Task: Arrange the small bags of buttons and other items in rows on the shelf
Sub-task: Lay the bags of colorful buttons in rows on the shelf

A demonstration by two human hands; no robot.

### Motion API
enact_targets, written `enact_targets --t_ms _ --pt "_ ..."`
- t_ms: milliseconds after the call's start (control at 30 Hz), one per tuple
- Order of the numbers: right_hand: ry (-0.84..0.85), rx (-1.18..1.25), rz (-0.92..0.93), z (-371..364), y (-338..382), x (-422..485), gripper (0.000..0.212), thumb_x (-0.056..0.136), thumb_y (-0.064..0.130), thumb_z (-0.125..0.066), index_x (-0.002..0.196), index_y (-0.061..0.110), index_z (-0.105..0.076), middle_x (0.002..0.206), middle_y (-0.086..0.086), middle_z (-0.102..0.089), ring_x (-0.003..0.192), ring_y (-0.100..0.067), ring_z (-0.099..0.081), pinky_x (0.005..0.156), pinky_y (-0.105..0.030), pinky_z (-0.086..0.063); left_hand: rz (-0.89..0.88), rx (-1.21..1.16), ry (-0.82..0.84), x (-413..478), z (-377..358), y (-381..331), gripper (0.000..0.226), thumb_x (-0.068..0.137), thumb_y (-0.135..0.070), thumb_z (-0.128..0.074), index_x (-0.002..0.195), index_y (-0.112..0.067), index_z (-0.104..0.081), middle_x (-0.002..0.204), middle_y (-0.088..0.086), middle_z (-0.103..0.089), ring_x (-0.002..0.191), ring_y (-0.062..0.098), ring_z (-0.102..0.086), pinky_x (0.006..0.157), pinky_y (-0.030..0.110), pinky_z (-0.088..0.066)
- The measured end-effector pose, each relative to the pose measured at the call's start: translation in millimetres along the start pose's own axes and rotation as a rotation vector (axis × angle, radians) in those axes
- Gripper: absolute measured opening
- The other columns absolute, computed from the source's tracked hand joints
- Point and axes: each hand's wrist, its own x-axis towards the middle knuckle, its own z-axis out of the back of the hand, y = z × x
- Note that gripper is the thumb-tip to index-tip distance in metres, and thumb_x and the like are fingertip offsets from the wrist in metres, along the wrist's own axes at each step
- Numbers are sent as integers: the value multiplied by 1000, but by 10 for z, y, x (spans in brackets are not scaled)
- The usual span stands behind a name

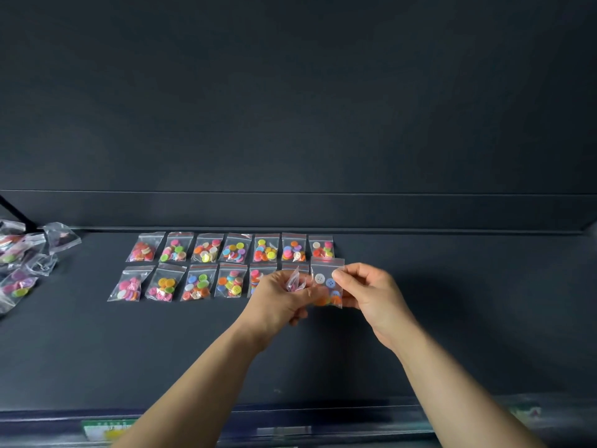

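Small clear zip bags of coloured buttons lie in two rows on the dark shelf [420, 318]. The back row [234, 248] holds several bags side by side; the front row [197, 282] runs from the left until my hands hide its right end. My right hand [371, 292] pinches the upper right corner of one button bag [327, 284], held just above the right end of the front row. My left hand [281, 297] grips another small bag [295, 281], crumpled between its fingers and touching the first bag's left side.
A loose pile of unsorted button bags [24, 257] sits at the shelf's far left. A raised ledge [290, 210] runs along the back. The shelf's front edge carries a label strip [106, 428]. Bare dark surface stretches right of the rows and in front of them.
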Motion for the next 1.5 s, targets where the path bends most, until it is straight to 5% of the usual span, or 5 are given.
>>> enact_targets --t_ms 267,400,567,1100,1500 --pt "-131 -284 2 14 -219 276 5 88 17 -66 88 12 -69 85 -4 -72 67 -12 -66 54 -22 -53 34 88 -208 32 156 188 13 83 -17 -73 91 -9 -67 66 -3 -65 47 9 -53 46 22 -43" --pt "-174 -583 157 9 -219 302 32 83 24 -72 113 12 -65 97 0 -72 77 -15 -68 69 -36 -59 24 114 -231 30 209 251 9 83 -19 -72 87 -14 -67 62 -6 -63 51 12 -55 47 24 -45" --pt "-108 -949 516 126 -267 192 27 85 28 -69 112 22 -69 108 11 -62 91 -10 -59 70 -24 -50 16 110 -243 42 237 286 9 84 -20 -72 87 -13 -67 57 -8 -61 49 10 -55 46 24 -45" --pt "-4 -831 509 -11 -341 287 33 93 26 -60 123 13 -65 113 4 -53 84 -8 -55 77 -22 -49 27 102 -236 75 288 296 12 84 -21 -72 88 -11 -66 59 -5 -60 51 11 -55 47 24 -45" --pt "171 -1086 496 -30 -200 643 41 103 16 -37 143 18 -44 152 6 -36 142 -12 -25 117 -27 -18 30 87 -241 94 328 228 7 85 -18 -70 88 -12 -67 65 -6 -67 52 11 -55 48 24 -46"
